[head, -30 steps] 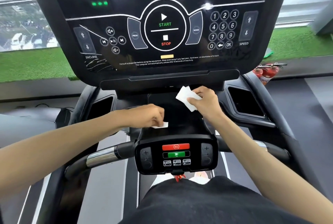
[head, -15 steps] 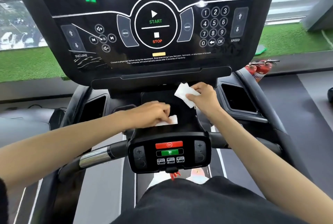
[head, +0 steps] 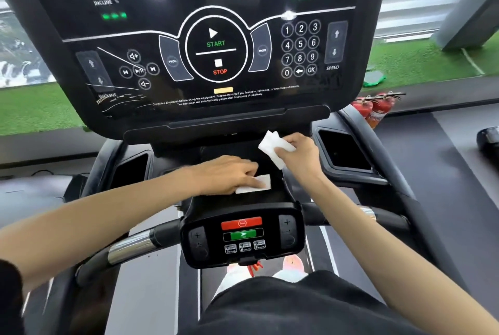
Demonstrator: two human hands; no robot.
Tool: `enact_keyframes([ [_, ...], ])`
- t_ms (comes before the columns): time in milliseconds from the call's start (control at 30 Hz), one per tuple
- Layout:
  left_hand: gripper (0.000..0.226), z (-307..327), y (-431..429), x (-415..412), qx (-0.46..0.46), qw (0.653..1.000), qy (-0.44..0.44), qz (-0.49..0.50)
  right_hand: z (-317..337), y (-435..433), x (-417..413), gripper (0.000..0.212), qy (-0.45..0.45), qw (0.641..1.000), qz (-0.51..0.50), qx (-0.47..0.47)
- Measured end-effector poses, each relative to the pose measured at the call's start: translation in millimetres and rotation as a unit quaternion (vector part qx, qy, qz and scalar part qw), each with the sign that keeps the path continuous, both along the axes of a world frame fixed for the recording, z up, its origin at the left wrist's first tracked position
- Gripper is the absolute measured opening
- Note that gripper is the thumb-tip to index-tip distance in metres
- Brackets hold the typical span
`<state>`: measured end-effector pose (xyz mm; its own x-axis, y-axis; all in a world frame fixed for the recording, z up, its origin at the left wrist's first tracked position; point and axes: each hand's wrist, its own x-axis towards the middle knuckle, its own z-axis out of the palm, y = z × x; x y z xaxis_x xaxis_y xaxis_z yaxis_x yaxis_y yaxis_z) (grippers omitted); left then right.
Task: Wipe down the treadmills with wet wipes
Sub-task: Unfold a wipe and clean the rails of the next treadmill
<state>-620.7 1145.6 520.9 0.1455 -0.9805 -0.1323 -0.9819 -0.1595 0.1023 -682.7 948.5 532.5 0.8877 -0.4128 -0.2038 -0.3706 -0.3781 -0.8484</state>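
The left hand [head: 228,172] presses a wipe [head: 258,185] flat on the treadmill [head: 283,195], fingers [head: 249,170] straight, the wipe's long axis left-right; the right hand [head: 301,155] grips a second wipe [head: 271,147] just far-right.

Lower wipe [head: 259,183] half under L hand [head: 228,172], console [head: 81,27] top off-frame.
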Motion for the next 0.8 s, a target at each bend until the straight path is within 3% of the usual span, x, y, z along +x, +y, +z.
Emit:
enact_keyframes([
  [100, 0.033, 4.9, -23.0, 2.1, -0.027, 0.996, -0.085, 0.009, 2.1, 0.6, 0.5, 0.013, -0.009, 0.999, -0.03, 0.007],
  [167, 0.012, 8.7, -12.3, 9.1, -0.031, 0.988, -0.126, 0.082, 2.9, 2.0, 0.7, 0.013, -0.01, 0.999, -0.036, 0.008],
  [267, 0.053, -0.2, 24.4, 16.2, 0.087, 0.958, -0.217, 0.167, 0.8, 7.1, -0.6, 0.014, -0.005, 0.999, -0.03, 0.022],
  [367, 0.059, -9.3, 48.2, 7.2, 0.152, 0.931, -0.249, 0.219, -1.8, 10.8, -3.1, 0.014, 0.001, 0.999, -0.021, 0.028],
  [467, 0.047, -12.6, 39.7, 3.3, 0.141, 0.925, -0.22, 0.276, 0.9, 10.9, -3.4, 0.014, 0.007, 0.999, -0.018, 0.025],
  [600, 0.063, -11.2, 18.0, 0.4, 0.115, 0.92, -0.177, 0.331, 7.2, 6.7, -5.2, 0.014, 0.003, 0.999, -0.022, 0.028],
  [800, 0.051, 0.1, -25.7, 0.5, 0.006, 0.964, -0.066, 0.258, 9.7, -1.7, -10.1, 0.012, -0.008, 0.998, -0.051, 0.034],
])
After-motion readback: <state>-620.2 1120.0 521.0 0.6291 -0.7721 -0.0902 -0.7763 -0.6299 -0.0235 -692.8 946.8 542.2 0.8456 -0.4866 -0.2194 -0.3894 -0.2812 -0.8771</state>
